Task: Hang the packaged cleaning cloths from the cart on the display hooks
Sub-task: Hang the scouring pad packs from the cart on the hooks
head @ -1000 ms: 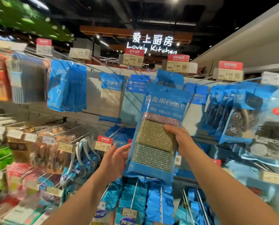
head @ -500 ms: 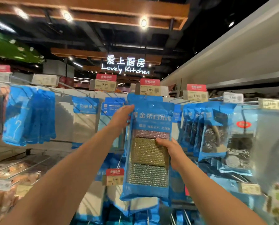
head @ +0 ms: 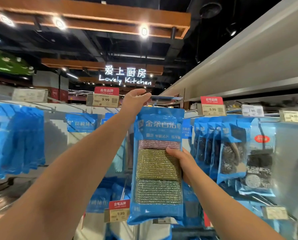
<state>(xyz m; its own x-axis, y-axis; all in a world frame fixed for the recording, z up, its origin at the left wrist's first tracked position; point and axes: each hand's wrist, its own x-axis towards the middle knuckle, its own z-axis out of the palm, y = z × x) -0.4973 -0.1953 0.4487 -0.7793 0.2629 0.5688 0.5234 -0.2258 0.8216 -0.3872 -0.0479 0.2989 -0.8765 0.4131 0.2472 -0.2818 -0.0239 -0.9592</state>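
Your right hand (head: 180, 161) grips the packaged cleaning cloths (head: 157, 163) at their right edge, held upright. Your left hand (head: 136, 99), just above the pack's top, pinches the flipped-up price tag (head: 163, 97) at the hook's tip. The pack looks not yet threaded on; the cart is out of view.

Above me the round spotlights (head: 144, 31) on the wooden beam (head: 92, 16) flare white against a dark ceiling, and the neon sign (head: 125, 77) glows with a soft halo. The shelves get bright, even light, with glare sheening the blue plastic of the pack (head: 157, 167) I hold, which is fairly sharp. The packets at far left (head: 14, 141) and far right smear into blur, and the wide lens bends the shelf lines at the edges.
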